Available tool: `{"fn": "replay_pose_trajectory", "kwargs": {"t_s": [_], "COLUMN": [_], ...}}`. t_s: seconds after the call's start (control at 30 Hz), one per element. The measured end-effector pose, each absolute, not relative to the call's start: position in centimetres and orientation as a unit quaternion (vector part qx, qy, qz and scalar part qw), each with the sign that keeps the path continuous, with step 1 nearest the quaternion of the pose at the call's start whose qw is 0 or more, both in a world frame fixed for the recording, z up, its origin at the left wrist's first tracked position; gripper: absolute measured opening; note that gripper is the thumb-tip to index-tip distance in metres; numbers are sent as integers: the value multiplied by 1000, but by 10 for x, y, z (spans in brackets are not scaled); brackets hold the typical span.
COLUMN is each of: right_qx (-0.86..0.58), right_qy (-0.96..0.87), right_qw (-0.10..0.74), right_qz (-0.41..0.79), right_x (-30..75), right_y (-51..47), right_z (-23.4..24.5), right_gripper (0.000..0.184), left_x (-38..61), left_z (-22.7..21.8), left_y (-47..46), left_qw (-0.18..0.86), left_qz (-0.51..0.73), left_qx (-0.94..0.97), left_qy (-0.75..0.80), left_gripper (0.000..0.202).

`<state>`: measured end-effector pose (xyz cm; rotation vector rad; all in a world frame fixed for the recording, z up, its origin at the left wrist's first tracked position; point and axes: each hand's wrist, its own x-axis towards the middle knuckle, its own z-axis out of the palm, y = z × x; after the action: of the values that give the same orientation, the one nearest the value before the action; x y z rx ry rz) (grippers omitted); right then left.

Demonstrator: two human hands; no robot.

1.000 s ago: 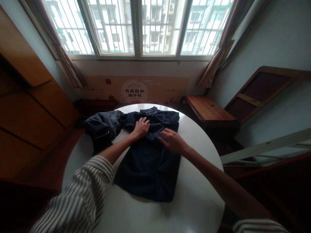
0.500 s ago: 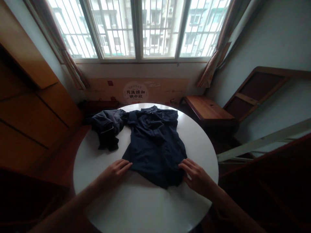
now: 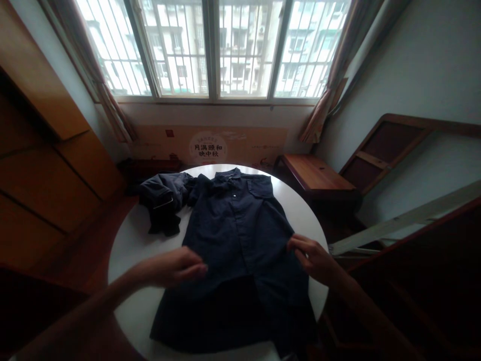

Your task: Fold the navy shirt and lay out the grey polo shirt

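A dark navy button-up shirt (image 3: 221, 230) lies front up on the white round table (image 3: 128, 260), collar at the far end and lower part spread towards me. The front layer's lower edge sits above a darker layer that reaches the near side of the table. My left hand (image 3: 184, 265), a little blurred, is closed at the left part of the shirt's front, its fingertips pinched on the cloth. At the shirt's right side edge, my right hand (image 3: 310, 255) pinches the fabric between thumb and fingers.
A crumpled dark grey and black garment (image 3: 161, 195) lies at the table's left, touching the shirt's sleeve. Beyond the table, a wooden stool or bench (image 3: 315, 173) stands at right. Orange-brown cabinets (image 3: 45, 175) line the left, below a barred window (image 3: 210, 50).
The shirt's lower part now spreads out much further towards me and lies flatter. My left hand has moved over the front, and my right hand has shifted slightly right and up.
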<state>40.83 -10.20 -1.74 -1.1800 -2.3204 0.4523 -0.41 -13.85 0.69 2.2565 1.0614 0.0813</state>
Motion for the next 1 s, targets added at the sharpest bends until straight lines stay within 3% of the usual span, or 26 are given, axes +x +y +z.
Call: {"fn": "replay_pose_trajectory", "kwargs": {"t_s": [0.13,0.2,0.27,0.47,0.7,1.0], "right_qx": [-413,-457,-498,-623,-689,-753], "right_qy": [-876,-875,-858,-772,-711,-626], "right_qw": [206,105,63,34,48,191], "right_qz": [139,118,111,121,129,66], "right_x": [342,313,295,293,289,369], "right_y": [-17,25,58,112,136,115], "right_z": [-19,-28,-38,-62,-70,-28], "right_gripper": [30,40,49,70,76,71], "left_x": [51,74,88,94,95,66], "left_z": [6,5,2,-10,-14,-18], "left_y": [-37,3,32,87,108,27], "left_qw": [145,116,104,82,93,127], "left_qz": [146,169,179,196,195,172], "left_qx": [829,815,809,790,793,838], "left_qy": [521,542,551,575,569,502], "left_gripper": [28,29,35,36,36,32]}}
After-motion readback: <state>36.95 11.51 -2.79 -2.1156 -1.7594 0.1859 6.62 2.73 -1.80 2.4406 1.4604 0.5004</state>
